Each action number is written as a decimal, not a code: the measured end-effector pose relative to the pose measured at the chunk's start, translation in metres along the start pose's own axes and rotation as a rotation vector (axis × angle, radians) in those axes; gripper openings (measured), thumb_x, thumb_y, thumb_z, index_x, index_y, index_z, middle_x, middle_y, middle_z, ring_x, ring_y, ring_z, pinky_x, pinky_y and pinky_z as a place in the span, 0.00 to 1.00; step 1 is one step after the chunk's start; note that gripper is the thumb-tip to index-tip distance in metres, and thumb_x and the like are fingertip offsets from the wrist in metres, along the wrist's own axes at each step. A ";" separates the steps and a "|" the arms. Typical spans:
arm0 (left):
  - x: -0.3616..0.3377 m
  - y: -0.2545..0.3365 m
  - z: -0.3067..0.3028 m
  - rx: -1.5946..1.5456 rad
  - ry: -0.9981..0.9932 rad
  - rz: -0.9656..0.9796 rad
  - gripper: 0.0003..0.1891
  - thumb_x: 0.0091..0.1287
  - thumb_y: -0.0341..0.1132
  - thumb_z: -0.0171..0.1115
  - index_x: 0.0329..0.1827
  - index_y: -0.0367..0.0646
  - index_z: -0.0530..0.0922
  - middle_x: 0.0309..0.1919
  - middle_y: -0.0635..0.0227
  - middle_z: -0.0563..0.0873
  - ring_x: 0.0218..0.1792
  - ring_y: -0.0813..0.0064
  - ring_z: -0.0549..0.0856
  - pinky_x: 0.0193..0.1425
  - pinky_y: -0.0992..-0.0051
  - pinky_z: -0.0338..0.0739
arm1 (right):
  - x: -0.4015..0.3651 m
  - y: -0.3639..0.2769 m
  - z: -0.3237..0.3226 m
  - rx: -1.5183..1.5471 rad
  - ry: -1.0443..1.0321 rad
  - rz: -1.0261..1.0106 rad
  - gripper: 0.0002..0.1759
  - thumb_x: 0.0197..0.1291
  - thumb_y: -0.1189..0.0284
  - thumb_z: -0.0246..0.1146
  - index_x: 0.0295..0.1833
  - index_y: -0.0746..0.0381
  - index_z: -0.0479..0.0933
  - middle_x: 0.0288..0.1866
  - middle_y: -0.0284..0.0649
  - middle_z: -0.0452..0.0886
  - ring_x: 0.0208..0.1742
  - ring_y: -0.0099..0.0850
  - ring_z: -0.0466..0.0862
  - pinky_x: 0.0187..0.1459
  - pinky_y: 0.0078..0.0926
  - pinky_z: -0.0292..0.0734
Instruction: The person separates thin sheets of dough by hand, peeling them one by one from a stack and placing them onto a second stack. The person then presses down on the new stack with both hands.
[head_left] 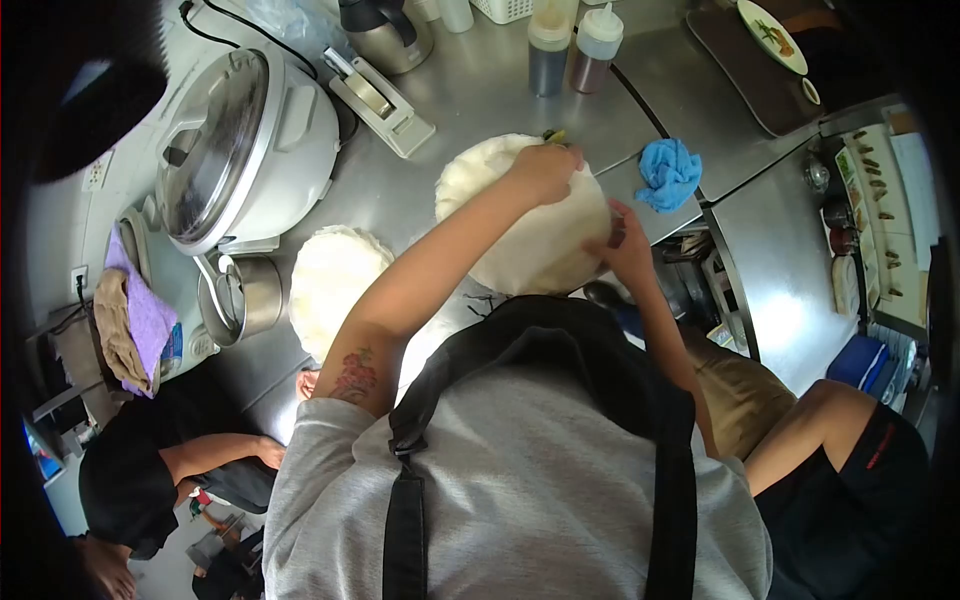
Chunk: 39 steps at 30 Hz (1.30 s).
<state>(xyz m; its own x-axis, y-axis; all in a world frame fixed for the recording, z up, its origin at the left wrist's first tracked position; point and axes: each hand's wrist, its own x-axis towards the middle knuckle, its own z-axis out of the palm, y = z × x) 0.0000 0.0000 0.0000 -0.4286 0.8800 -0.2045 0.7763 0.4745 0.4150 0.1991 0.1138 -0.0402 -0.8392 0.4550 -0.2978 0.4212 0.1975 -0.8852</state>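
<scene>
A large round pale-white thing [540,240] with a ruffled edge is in front of me on the steel counter, close to my chest. My left hand [548,172] reaches over its far part, fingers curled together. A small green-yellow bit [555,136] shows right at those fingers; I cannot tell what they hold. At the right edge of the round thing is my right hand [628,245], its fingers bent around the rim. A second white ruffled round [338,285] lies to the left, partly hidden behind my left forearm.
Left stand a big lidded cooker [270,150] and a metal pot [255,290]. Farther back are a tape dispenser [385,105], a steel jug [390,35] and two squeeze bottles [597,50]. A blue cloth [668,175] lies right, a brown tray [730,75] beyond. People stand at both sides.
</scene>
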 end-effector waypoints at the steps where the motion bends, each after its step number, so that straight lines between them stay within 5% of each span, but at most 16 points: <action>1: 0.000 0.005 0.006 0.009 0.044 -0.030 0.26 0.53 0.48 0.70 0.54 0.49 0.77 0.42 0.61 0.87 0.47 0.63 0.86 0.51 0.64 0.79 | 0.000 -0.002 0.001 -0.065 0.019 -0.024 0.49 0.41 0.70 0.79 0.71 0.55 0.65 0.52 0.46 0.76 0.48 0.39 0.81 0.52 0.35 0.79; 8: -0.004 0.013 -0.006 0.061 -0.033 -0.184 0.25 0.48 0.57 0.73 0.43 0.49 0.86 0.41 0.63 0.87 0.46 0.61 0.86 0.50 0.62 0.80 | 0.003 -0.004 0.002 -0.104 0.061 -0.121 0.51 0.39 0.74 0.80 0.72 0.51 0.65 0.49 0.45 0.76 0.44 0.36 0.80 0.49 0.32 0.78; 14: -0.006 -0.017 -0.040 -0.023 0.090 -0.323 0.28 0.46 0.59 0.73 0.47 0.53 0.87 0.44 0.63 0.89 0.49 0.61 0.87 0.53 0.64 0.80 | 0.007 0.011 0.002 -0.057 0.004 -0.140 0.50 0.43 0.74 0.78 0.74 0.52 0.63 0.55 0.46 0.76 0.47 0.32 0.82 0.46 0.28 0.80; 17: -0.011 -0.032 -0.055 -0.067 0.116 -0.387 0.28 0.46 0.58 0.75 0.48 0.53 0.88 0.45 0.62 0.89 0.49 0.61 0.87 0.52 0.64 0.81 | -0.004 -0.025 0.001 -0.168 0.029 -0.034 0.47 0.42 0.73 0.77 0.72 0.52 0.66 0.58 0.48 0.73 0.53 0.40 0.78 0.55 0.36 0.76; 20: -0.019 -0.040 -0.066 -0.116 0.174 -0.409 0.28 0.45 0.57 0.75 0.47 0.52 0.88 0.43 0.62 0.89 0.47 0.61 0.87 0.51 0.64 0.81 | -0.001 -0.034 0.011 -0.563 0.225 -0.426 0.43 0.48 0.69 0.72 0.72 0.51 0.66 0.66 0.53 0.68 0.64 0.48 0.71 0.65 0.46 0.67; 23: -0.020 -0.049 -0.060 -0.141 0.212 -0.396 0.28 0.45 0.56 0.76 0.46 0.50 0.88 0.40 0.60 0.89 0.44 0.59 0.88 0.50 0.64 0.81 | 0.004 -0.048 0.025 -0.647 0.102 -0.604 0.38 0.56 0.61 0.66 0.73 0.49 0.65 0.76 0.51 0.59 0.74 0.53 0.59 0.73 0.56 0.53; 28: -0.034 -0.071 -0.068 -0.086 0.287 -0.411 0.29 0.47 0.57 0.75 0.45 0.45 0.87 0.39 0.57 0.89 0.41 0.56 0.88 0.49 0.63 0.80 | 0.002 -0.024 0.045 -0.789 -0.003 -0.541 0.35 0.63 0.52 0.59 0.75 0.48 0.63 0.81 0.41 0.52 0.80 0.51 0.51 0.74 0.62 0.45; 31: -0.058 -0.093 -0.096 -0.107 0.374 -0.624 0.31 0.46 0.58 0.76 0.46 0.42 0.86 0.38 0.55 0.89 0.41 0.58 0.88 0.48 0.64 0.80 | 0.001 -0.026 0.047 -0.778 -0.009 -0.533 0.36 0.63 0.50 0.59 0.75 0.48 0.63 0.81 0.39 0.52 0.81 0.50 0.50 0.73 0.64 0.45; 34: -0.095 -0.100 -0.118 -0.255 0.627 -0.527 0.29 0.50 0.55 0.76 0.45 0.39 0.86 0.36 0.58 0.90 0.41 0.64 0.89 0.47 0.67 0.81 | 0.002 -0.027 0.043 -0.816 -0.022 -0.480 0.39 0.60 0.48 0.63 0.75 0.47 0.63 0.81 0.41 0.54 0.80 0.49 0.52 0.73 0.65 0.46; 37: -0.134 -0.063 -0.135 -0.690 0.433 -0.534 0.24 0.54 0.50 0.76 0.42 0.38 0.85 0.34 0.65 0.89 0.38 0.76 0.87 0.44 0.72 0.79 | 0.016 -0.037 0.044 -0.686 -0.071 -0.440 0.46 0.53 0.48 0.69 0.75 0.51 0.62 0.79 0.45 0.58 0.79 0.49 0.55 0.73 0.60 0.50; 39: -0.164 -0.016 -0.128 -0.629 0.477 -0.250 0.18 0.58 0.44 0.75 0.39 0.38 0.84 0.31 0.70 0.86 0.35 0.85 0.81 0.42 0.78 0.76 | 0.020 -0.066 0.054 -0.451 -0.145 -0.456 0.51 0.49 0.50 0.73 0.75 0.55 0.61 0.77 0.48 0.61 0.77 0.48 0.59 0.73 0.52 0.54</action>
<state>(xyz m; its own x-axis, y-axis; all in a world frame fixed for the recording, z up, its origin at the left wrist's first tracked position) -0.0020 -0.1541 0.1404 -0.8142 0.5803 -0.0168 0.2895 0.4309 0.8547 0.1360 0.0623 -0.0067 -0.9923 0.1235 -0.0011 0.0882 0.7020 -0.7067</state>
